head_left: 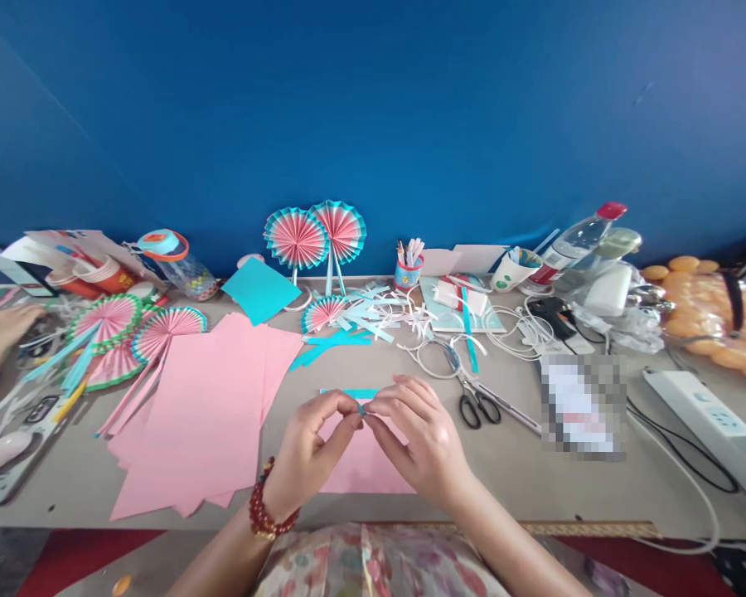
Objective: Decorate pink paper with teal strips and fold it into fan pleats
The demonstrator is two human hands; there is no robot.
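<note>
My left hand (pixel 324 444) and my right hand (pixel 419 435) meet at the fingertips in the middle of the table. Between them they pinch a small bit of turquoise paper (pixel 361 409), mostly hidden by the fingers. Right below lies a pink sheet (pixel 366 477) with a turquoise strip (pixel 351 393) along its far edge. A stack of pink paper (pixel 199 406) lies to the left of my left hand. Black-handled scissors (pixel 479 405) rest just right of my right hand.
Folded paper fans (pixel 297 238) lean against the blue wall. Paper scraps (pixel 379 308) and turquoise strips (pixel 329 347) lie behind my hands. A glue gun (pixel 553 317), cables and a power strip (pixel 712 423) are on the right. Another person's hand (pixel 6 332) is at far left.
</note>
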